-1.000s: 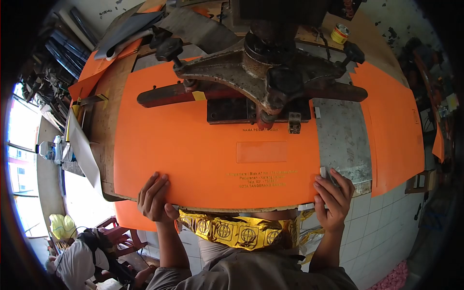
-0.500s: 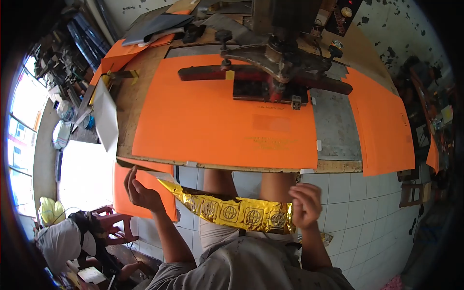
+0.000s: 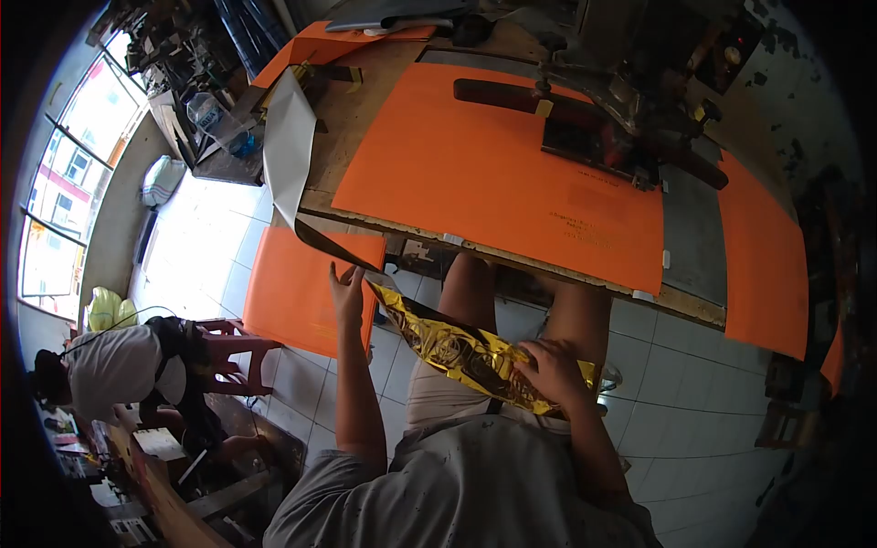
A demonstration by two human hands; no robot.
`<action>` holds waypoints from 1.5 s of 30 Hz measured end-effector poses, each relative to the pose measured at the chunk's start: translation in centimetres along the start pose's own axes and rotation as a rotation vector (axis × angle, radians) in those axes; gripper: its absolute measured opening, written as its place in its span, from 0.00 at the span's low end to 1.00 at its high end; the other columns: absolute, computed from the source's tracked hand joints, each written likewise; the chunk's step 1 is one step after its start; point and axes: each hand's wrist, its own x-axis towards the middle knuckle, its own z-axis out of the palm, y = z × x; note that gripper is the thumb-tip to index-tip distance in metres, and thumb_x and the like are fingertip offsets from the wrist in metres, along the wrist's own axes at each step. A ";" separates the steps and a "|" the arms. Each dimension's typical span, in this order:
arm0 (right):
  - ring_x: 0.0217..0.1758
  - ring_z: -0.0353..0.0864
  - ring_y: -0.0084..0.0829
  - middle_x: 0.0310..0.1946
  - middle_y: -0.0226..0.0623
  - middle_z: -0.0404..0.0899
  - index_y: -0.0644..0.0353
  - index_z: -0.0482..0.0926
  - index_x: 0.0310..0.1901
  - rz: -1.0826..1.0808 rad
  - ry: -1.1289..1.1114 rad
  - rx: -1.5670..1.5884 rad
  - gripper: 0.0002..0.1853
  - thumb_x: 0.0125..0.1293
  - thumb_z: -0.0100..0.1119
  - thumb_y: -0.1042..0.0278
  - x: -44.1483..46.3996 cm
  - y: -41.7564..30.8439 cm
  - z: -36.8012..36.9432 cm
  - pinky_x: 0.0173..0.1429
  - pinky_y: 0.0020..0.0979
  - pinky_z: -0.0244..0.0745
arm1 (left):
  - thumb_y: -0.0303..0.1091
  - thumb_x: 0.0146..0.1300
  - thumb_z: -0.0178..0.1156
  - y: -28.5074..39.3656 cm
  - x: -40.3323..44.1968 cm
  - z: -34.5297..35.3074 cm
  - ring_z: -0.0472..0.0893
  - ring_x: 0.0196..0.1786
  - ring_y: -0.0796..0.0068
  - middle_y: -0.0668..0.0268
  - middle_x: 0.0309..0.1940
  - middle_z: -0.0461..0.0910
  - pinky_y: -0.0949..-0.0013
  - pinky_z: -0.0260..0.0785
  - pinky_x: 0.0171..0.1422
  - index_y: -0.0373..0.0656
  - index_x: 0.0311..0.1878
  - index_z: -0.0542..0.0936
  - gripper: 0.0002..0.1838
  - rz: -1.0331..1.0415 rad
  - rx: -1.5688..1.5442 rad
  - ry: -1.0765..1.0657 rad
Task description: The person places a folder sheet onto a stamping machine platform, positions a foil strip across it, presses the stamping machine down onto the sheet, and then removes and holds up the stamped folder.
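Observation:
My left hand (image 3: 346,294) is raised at the left end of a gold foil strip (image 3: 438,342), its fingertips apart beside a dark strip that hangs from the table corner. My right hand (image 3: 554,373) is closed on the gold foil near its right end, above my lap. The foil sags between the two hands, with printed round marks on it. On the table lies an orange sheet (image 3: 457,164) with small printed lettering, partly under a dark press (image 3: 594,137).
More orange sheets (image 3: 763,247) lie at the table's right end. An orange stack (image 3: 306,292) sits low at the left. A grey sheet (image 3: 289,146) hangs over the left edge. At the lower left, a person (image 3: 119,370) bends near a red stool (image 3: 233,356).
The view has swung left. My hands have left the orange sheet's front edge; my right hand has taken hold of the gold foil, and my left hand has moved to its left end.

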 end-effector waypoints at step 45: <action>0.27 0.73 0.18 0.23 0.30 0.78 0.67 0.81 0.35 0.510 0.632 0.052 0.12 0.74 0.66 0.66 -19.3 12.5 -28.6 0.35 0.27 0.68 | 0.45 0.77 0.57 28.3 8.6 10.4 0.68 0.76 0.49 0.56 0.76 0.68 0.50 0.59 0.80 0.43 0.69 0.76 0.24 1.288 0.879 -0.341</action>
